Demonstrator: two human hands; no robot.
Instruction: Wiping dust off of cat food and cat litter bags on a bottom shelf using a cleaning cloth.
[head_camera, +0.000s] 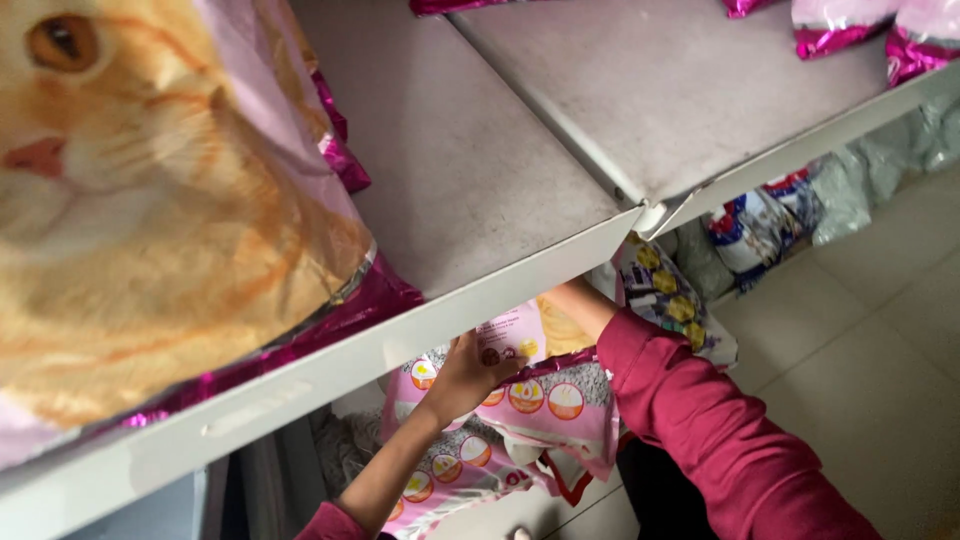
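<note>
My left hand (465, 375) reaches under the grey shelf (480, 170) and grips the face of a pink pet-litter bag (545, 410) with round picture labels and a clear window showing grey grains. My right arm in a dark red sleeve (700, 420) stretches to the top of the same bag. Its forearm (580, 305) disappears behind the shelf's front edge, so the right hand is hidden. The bag stands tilted on the lower level, below the shelf.
A large pink bag printed with an orange cat (150, 230) lies on the shelf at left. Further pink bags (900, 35) sit at the back right. Under the shelves are a yellow-patterned bag (670, 290) and blue-and-white bags (750, 230). Beige floor tiles (870, 340) lie to the right.
</note>
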